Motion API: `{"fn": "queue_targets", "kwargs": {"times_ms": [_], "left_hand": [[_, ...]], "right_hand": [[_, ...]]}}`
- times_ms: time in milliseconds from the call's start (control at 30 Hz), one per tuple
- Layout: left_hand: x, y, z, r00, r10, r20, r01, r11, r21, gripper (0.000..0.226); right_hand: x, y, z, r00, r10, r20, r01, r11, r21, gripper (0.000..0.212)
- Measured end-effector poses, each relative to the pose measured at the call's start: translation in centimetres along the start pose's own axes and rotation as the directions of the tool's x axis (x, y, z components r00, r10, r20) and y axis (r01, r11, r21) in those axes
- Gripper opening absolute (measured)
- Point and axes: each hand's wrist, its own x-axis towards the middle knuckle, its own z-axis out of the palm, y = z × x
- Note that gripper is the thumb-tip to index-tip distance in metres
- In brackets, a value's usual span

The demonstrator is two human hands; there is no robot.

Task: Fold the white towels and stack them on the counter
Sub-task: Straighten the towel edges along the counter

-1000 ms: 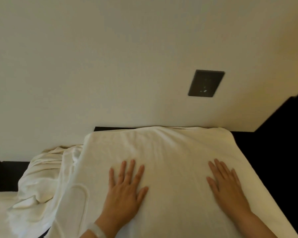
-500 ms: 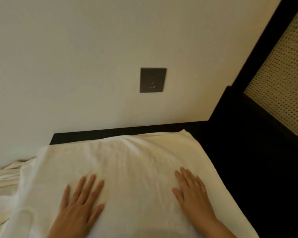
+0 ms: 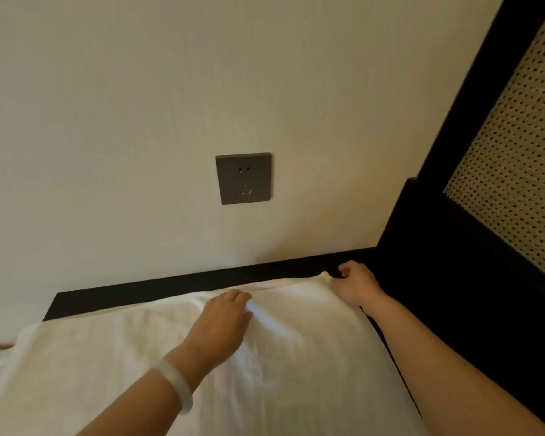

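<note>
White towel [image 3: 296, 357] flat, seemingly folded

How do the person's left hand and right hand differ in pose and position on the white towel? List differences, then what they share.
The left hand lies on top of the white towel, fingers extended; the right hand curls round its far corner. The left hand is midway along the far edge, the right hand at its right end. The left wrist wears a pale bangle; the right is bare. Both touch the same towel.
</note>
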Motion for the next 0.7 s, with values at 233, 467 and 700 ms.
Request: {"fn": "queue_targets", "kwargs": {"times_ms": [233, 467, 700], "left_hand": [[5.3, -0.9, 0.1, 0.999, -0.015, 0.037, 0.008, 0.986, 0.167, 0.029], [7.8, 0.9, 0.9, 0.987, 0.044, 0.154, -0.041, 0.999, -0.021, 0.029], [10.4, 3.0, 1.2, 0.994, -0.001, 0.111, 0.008, 0.998, -0.061, 0.012]], "right_hand": [[3.5, -2.2, -1.5, 0.956, -0.056, 0.289, 0.035, 0.996, 0.079, 0.009], [3.9, -1.3, -1.3, 0.915, -0.209, 0.345, 0.265, 0.956, -0.123, 0.020], [6.3, 0.3, -3.2, 0.965, -0.245, 0.092, 0.244, 0.969, 0.030, 0.034]]}}
